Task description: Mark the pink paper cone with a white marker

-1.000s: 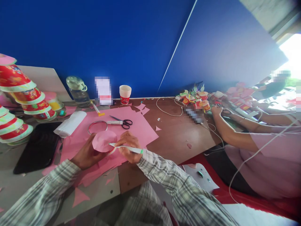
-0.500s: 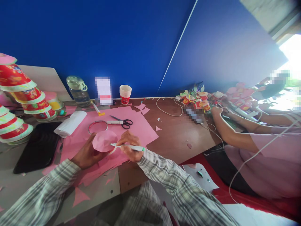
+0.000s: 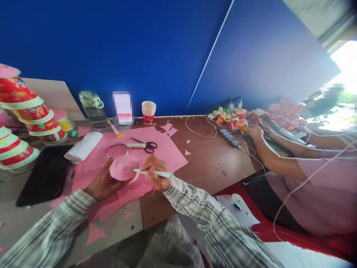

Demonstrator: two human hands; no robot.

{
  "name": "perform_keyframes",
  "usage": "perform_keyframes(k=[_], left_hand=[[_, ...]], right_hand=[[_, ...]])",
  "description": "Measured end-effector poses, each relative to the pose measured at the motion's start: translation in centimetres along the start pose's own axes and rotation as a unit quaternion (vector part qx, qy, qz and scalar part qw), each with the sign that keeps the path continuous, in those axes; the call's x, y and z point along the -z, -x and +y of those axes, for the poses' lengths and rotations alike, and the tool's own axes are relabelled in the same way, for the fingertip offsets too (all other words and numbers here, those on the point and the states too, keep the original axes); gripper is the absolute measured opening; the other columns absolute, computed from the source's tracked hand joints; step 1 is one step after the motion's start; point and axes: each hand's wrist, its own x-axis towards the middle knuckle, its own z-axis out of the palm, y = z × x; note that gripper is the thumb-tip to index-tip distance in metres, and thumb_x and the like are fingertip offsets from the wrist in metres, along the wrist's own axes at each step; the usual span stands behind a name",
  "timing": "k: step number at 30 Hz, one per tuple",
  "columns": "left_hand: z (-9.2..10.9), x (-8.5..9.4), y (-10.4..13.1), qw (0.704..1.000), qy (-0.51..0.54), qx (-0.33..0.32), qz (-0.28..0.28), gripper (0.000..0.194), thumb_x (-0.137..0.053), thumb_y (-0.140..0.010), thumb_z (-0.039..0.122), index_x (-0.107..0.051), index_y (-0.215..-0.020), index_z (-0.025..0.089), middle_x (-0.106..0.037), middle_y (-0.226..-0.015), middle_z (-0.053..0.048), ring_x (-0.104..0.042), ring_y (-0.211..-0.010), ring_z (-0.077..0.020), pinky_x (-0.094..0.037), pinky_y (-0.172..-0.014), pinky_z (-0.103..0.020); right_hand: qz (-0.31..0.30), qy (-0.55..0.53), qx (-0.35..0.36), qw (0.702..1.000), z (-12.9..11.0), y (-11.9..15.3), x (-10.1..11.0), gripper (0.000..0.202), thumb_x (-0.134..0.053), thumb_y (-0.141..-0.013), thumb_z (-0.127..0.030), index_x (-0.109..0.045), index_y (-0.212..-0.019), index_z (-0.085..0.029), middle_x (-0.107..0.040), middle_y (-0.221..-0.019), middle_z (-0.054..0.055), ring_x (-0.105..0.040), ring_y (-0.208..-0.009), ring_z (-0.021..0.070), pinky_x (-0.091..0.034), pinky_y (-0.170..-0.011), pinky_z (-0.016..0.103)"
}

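My left hand (image 3: 103,181) is closed on a round piece of pink paper (image 3: 124,167), held tilted toward me. A pale curved rim shows just beneath it, and what that belongs to is mostly hidden. Pinched in my right hand (image 3: 158,174) is a white marker (image 3: 163,174) with a green end, its tip at the disc's right edge. Both hands are over large pink paper sheets (image 3: 164,147). Just beyond them lie a thin ring (image 3: 107,146), black-handled scissors (image 3: 151,147) and a white capped pen or tube (image 3: 136,145).
Red paper bowls (image 3: 41,113) stand stacked at the left, near a black phone-like slab (image 3: 41,175) and a white roll (image 3: 83,147). A water bottle (image 3: 93,109) and stacked paper cups (image 3: 148,111) line the back. On the right, a co-worker's arms (image 3: 270,156) rest near flower crafts.
My right hand and the marker have shifted slightly right, drawing the tip from on the pink disc to its edge. My left hand stays nearly still.
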Motion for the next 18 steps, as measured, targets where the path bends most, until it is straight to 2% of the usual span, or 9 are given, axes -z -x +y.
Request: perform_keyframes(k=[4, 10, 15, 18], left_hand=[[0.0, -0.1, 0.1, 1.0, 0.006, -0.001, 0.002, 0.066, -0.066, -0.054, 0.046, -0.041, -0.111, 0.024, -0.052, -0.098, -0.005, -0.055, -0.086, -0.0175, -0.052, -0.073, -0.032], [-0.5, 0.0, 0.1, 1.0, 0.009, -0.003, -0.003, 0.073, -0.065, -0.053, 0.048, -0.038, -0.116, 0.023, -0.052, -0.106, -0.008, -0.054, -0.093, -0.0203, -0.05, -0.079, -0.037], [-1.1, 0.3, 0.5, 1.0, 0.014, 0.01, -0.007, 0.08, -0.061, -0.055, 0.052, -0.033, -0.122, 0.02, -0.052, -0.112, -0.011, -0.052, -0.098, -0.0244, -0.049, -0.078, -0.04], [-1.2, 0.3, 0.5, 1.0, 0.017, -0.005, -0.01, 0.073, -0.056, -0.059, 0.052, -0.036, -0.121, 0.019, -0.053, -0.109, -0.011, -0.053, -0.095, -0.0237, -0.049, -0.077, -0.039]], right_hand=[[-0.017, -0.006, 0.01, 1.0, -0.2, 0.1, 0.0, 0.018, -0.046, -0.078, -0.025, -0.061, -0.077, -0.017, -0.057, -0.07, 0.006, -0.052, -0.072, 0.0169, -0.047, -0.07, 0.036], [0.043, 0.021, 0.008, 0.999, 0.2, -0.1, 0.1, 0.022, -0.049, -0.078, -0.023, -0.057, -0.097, -0.017, -0.062, -0.082, 0.007, -0.056, -0.083, 0.0188, -0.047, -0.082, 0.04], [0.036, 0.022, 0.014, 0.999, 0.1, -0.3, 0.0, 0.025, -0.047, -0.08, -0.023, -0.054, -0.103, -0.018, -0.063, -0.086, 0.007, -0.058, -0.087, 0.0193, -0.046, -0.084, 0.041], [0.022, 0.015, 0.021, 0.999, 0.1, -0.3, -0.1, 0.025, -0.047, -0.08, -0.023, -0.054, -0.103, -0.018, -0.064, -0.086, 0.007, -0.057, -0.088, 0.0188, -0.046, -0.086, 0.04]])
